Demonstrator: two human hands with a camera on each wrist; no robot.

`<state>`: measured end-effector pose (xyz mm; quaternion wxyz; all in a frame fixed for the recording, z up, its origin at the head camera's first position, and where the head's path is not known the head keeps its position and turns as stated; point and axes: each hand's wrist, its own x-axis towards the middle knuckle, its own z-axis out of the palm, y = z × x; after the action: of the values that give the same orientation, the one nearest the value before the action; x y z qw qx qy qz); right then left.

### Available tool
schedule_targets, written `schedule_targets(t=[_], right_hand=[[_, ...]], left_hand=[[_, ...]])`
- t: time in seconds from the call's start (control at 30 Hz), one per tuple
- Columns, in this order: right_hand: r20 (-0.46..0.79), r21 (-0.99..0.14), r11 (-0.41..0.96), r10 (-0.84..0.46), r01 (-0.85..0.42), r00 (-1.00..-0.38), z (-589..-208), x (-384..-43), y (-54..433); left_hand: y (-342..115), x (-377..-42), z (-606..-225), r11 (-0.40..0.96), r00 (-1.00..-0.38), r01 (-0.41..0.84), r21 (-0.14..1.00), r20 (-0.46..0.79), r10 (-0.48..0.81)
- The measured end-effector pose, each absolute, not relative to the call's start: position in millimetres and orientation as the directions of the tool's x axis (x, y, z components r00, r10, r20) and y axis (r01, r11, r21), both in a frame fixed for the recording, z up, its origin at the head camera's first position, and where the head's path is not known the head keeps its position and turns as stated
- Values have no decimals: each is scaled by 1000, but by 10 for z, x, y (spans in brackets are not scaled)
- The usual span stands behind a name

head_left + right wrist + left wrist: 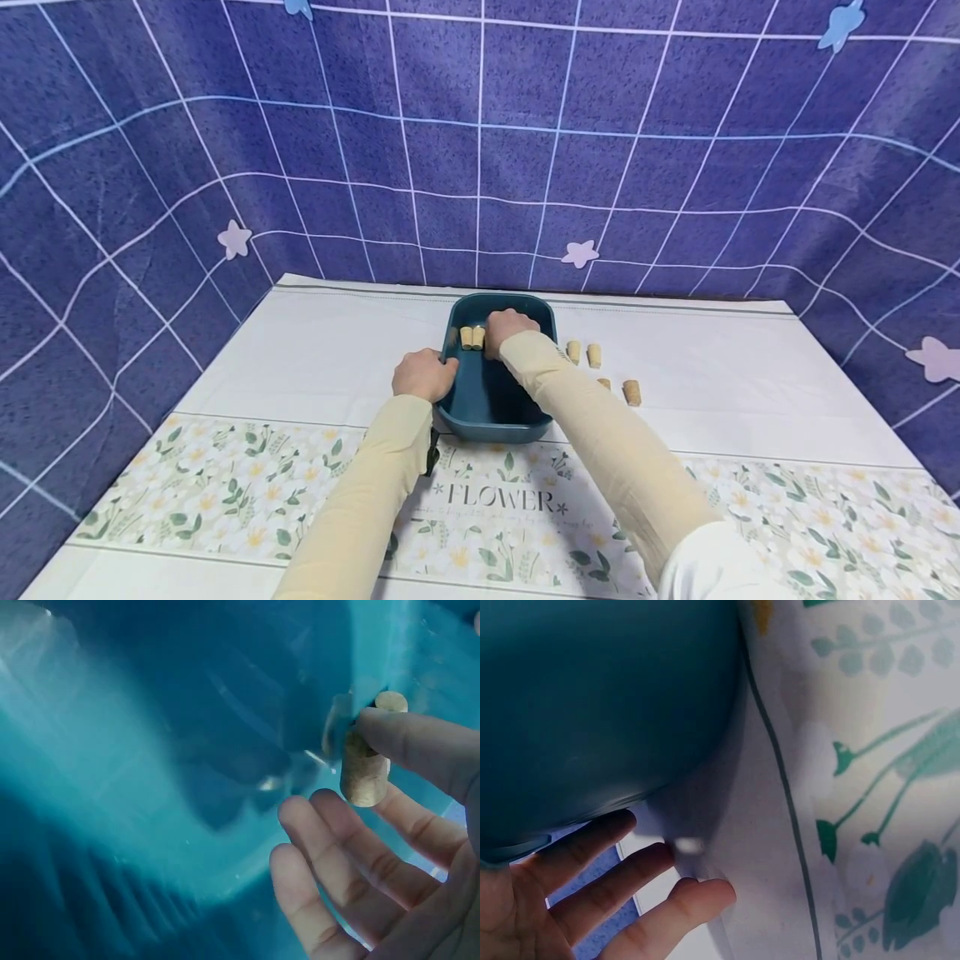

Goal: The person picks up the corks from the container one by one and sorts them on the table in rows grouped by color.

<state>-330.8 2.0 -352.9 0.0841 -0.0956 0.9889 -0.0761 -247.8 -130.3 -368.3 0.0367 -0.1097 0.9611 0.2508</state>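
A dark teal plastic basin [495,433] sits on the table. At its left rim is my left hand [424,376], thumb over the edge and the other fingers [690,904] spread along the outer wall. Inside the basin, near its far end, my right hand [508,328] pinches a cork stopper [363,778] between thumb and index finger, its other fingers extended. Behind that cork, the top of another cork [391,701] shows in the right wrist view. Two tan corks [472,337] stand side by side in the basin, left of my right hand.
Several corks lie right of the basin: a pair [594,356] near its wall, a darker cork [632,392] closer to me, and one cork [604,383] partly hidden by my right sleeve. A white tablecloth [750,383] with a flower band covers the table. A purple curtain [480,167] hangs behind.
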Motion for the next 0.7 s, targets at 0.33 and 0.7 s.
schedule_targets(t=[0.33,0.7], right_hand=[[-132,-178,941,-312,-287,-941,-3262,-3149,111],[-58,-211,889,-425,-405,-903,-3068,-3001,260]], left_hand=[[-1298,-2512,-3707,858,-974,-225,462,-123,-189],[-1298,-2493,-3685,858,-974,-226,462,-127,-188]])
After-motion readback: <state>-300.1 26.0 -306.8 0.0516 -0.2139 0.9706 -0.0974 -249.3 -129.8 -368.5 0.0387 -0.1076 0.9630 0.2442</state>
